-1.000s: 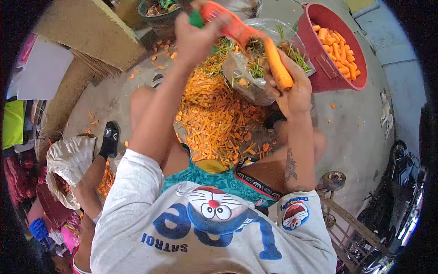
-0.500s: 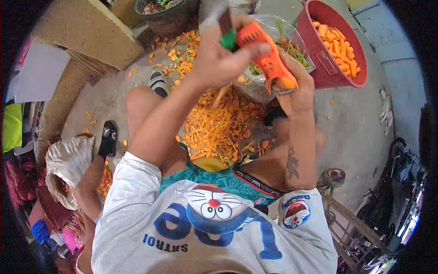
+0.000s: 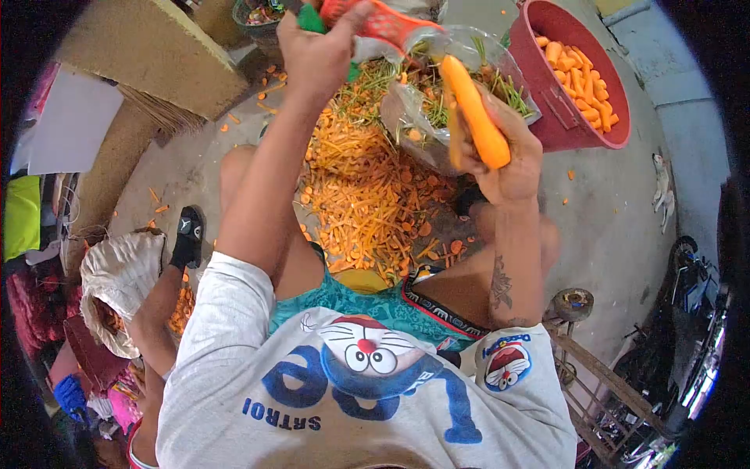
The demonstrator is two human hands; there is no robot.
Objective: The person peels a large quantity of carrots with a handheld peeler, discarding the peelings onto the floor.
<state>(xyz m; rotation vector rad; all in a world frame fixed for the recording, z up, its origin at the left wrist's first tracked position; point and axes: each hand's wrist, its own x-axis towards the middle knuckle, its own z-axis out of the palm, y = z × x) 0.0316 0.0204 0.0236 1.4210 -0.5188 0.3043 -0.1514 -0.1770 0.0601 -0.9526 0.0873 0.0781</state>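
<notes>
My left hand (image 3: 319, 51) is closed around the handle of an orange peeler (image 3: 387, 23) with dark slots and green material by the grip. It is raised above the peel heap, with the peeler's head pointing right, apart from the carrot. In my right hand (image 3: 512, 152) is a smooth orange carrot (image 3: 475, 113), tilted, its thick end toward my wrist. A thin peel strip (image 3: 455, 133) hangs by its left side. Below the hands, carrot peels (image 3: 363, 203) and cut ends lie heaped between my legs. A clear plastic bag (image 3: 402, 105) holding green stalks sits behind the carrot.
A red tub (image 3: 558, 117) of peeled carrots stands at the upper right. A dark bin (image 3: 266, 31) is at the top. A white sack (image 3: 121, 273) and another person's leg (image 3: 152, 328) are at left. A cat (image 3: 662, 195), motorcycle and wooden-framed cart are at right.
My left hand has swung up and left with the peeler, away from the carrot. The carrot, mostly hidden behind the peeler before, is now exposed in my right hand, which has barely moved.
</notes>
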